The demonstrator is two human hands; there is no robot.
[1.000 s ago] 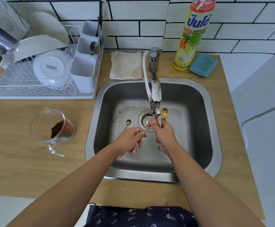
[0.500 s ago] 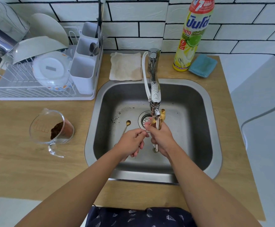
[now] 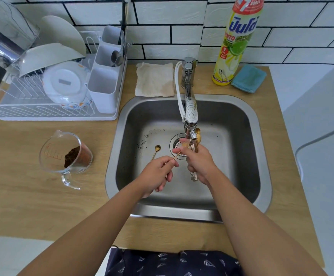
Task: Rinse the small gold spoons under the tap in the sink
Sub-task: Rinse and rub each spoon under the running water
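The left hand (image 3: 158, 172) pinches the thin handle of 1 small gold spoon (image 3: 176, 156), its bowl end reaching up under the tap (image 3: 191, 116), where the fingers of the right hand (image 3: 200, 162) meet it. The right hand grips a bundle of gold spoons (image 3: 197, 136); their shiny rounded bowls stick up beside the spout and the handle ends poke out below the palm. How many are in the bundle cannot be told. 1 more gold spoon (image 3: 155, 152) lies on the floor of the steel sink (image 3: 261, 156), left of the drain (image 3: 177, 145), slim-handled with a small oval bowl. Dark specks dot the sink floor near it.
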